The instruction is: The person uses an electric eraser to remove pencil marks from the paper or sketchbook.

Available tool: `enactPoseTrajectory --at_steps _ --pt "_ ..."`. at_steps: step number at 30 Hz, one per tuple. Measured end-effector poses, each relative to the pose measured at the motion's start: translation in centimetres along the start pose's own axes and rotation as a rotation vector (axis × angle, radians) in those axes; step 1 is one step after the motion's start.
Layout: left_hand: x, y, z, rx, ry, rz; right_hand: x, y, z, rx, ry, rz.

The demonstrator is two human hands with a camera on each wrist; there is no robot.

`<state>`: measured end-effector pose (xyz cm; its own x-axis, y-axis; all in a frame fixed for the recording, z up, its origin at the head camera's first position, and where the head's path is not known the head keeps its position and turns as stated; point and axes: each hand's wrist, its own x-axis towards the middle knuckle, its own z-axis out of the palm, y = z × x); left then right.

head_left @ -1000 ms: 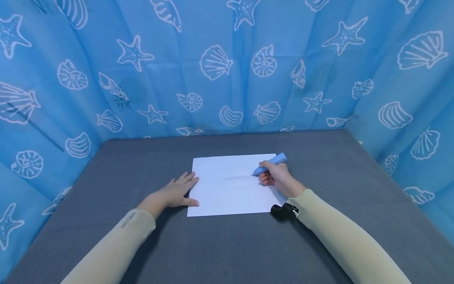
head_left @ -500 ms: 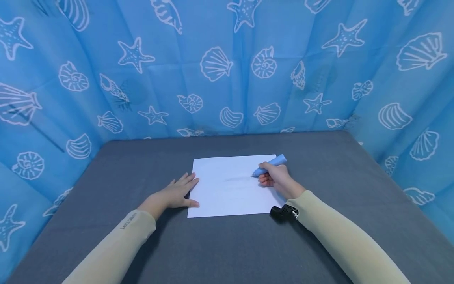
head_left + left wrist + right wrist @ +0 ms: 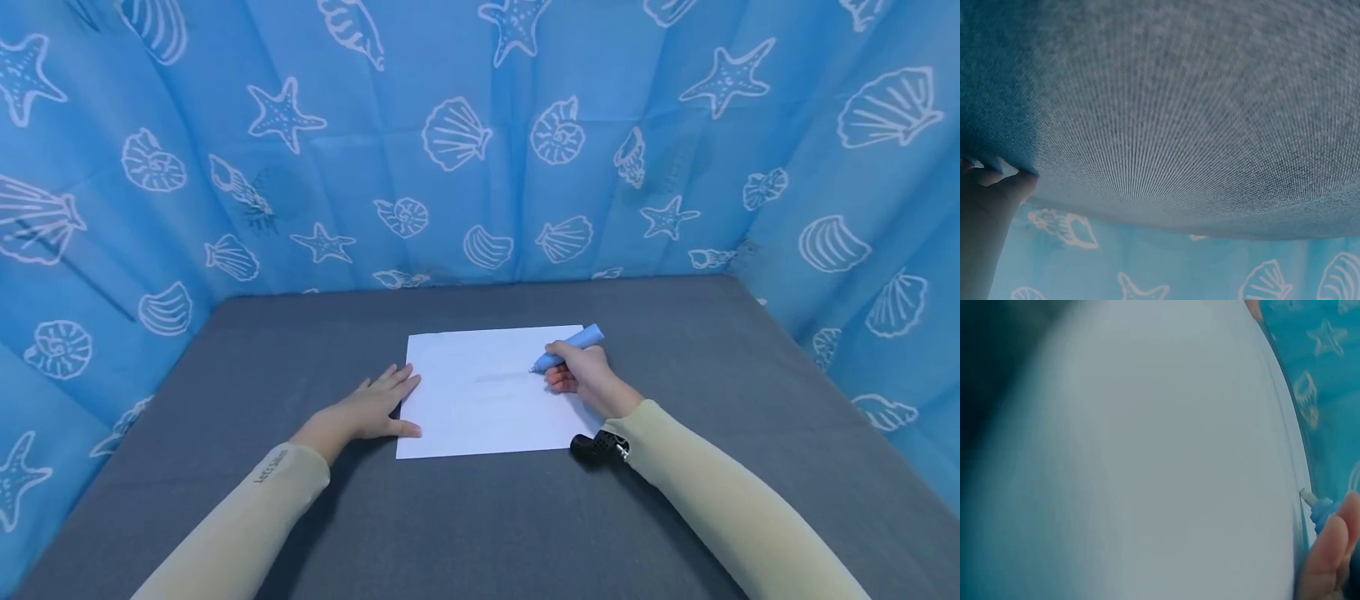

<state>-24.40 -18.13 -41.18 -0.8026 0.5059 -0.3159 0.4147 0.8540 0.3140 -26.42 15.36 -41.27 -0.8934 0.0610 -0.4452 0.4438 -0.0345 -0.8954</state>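
A white sheet of paper (image 3: 480, 408) lies flat on the grey cloth surface. My left hand (image 3: 367, 408) rests with spread fingers on its left edge; in the left wrist view part of that hand (image 3: 991, 200) shows at the left. My right hand (image 3: 592, 379) grips a blue marker (image 3: 587, 336) over the right part of the sheet, its tip pointing left and down at the paper. In the right wrist view the marker (image 3: 1321, 511) sticks out from the fingers of the right hand (image 3: 1332, 556). Whether the tip touches the paper cannot be told.
The grey-covered table (image 3: 480, 525) spreads around the sheet. A blue curtain (image 3: 480, 200) with white shells and starfish hangs behind it and along both sides. A black device (image 3: 597, 448) sits at the right wrist, by the sheet's lower right corner.
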Motion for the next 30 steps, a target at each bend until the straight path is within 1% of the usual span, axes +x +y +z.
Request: enactPoseTrajectory --at_steps 5,8,11,14,16,21,27,30 --pt "-0.08 -0.07 0.03 -0.010 0.002 0.008 -0.02 -0.06 0.09 -0.002 -0.014 0.006" --pt "-0.21 -0.03 0.03 -0.014 -0.001 0.017 -0.08 -0.02 0.08 0.011 -0.004 0.005" --pt "-0.23 0.03 0.02 -0.013 -0.001 0.022 -0.13 0.10 0.07 0.001 -0.005 -0.002" --pt "-0.24 0.03 -0.03 -0.014 0.007 0.014 -0.12 0.15 0.28 -0.002 -0.010 -0.007" --pt "-0.23 0.01 -0.04 -0.012 0.014 0.008 0.01 0.09 0.41 0.003 0.001 -0.007" --pt "-0.26 -0.08 -0.04 -0.016 0.023 0.010 0.21 -0.05 0.43 -0.003 0.001 -0.015" --pt "-0.31 -0.19 -0.08 -0.013 0.016 0.020 0.12 -0.10 0.56 -0.013 -0.004 -0.010" --pt "-0.13 -0.12 0.12 -0.020 0.009 0.018 -0.09 0.17 0.58 -0.015 -0.008 -0.010"
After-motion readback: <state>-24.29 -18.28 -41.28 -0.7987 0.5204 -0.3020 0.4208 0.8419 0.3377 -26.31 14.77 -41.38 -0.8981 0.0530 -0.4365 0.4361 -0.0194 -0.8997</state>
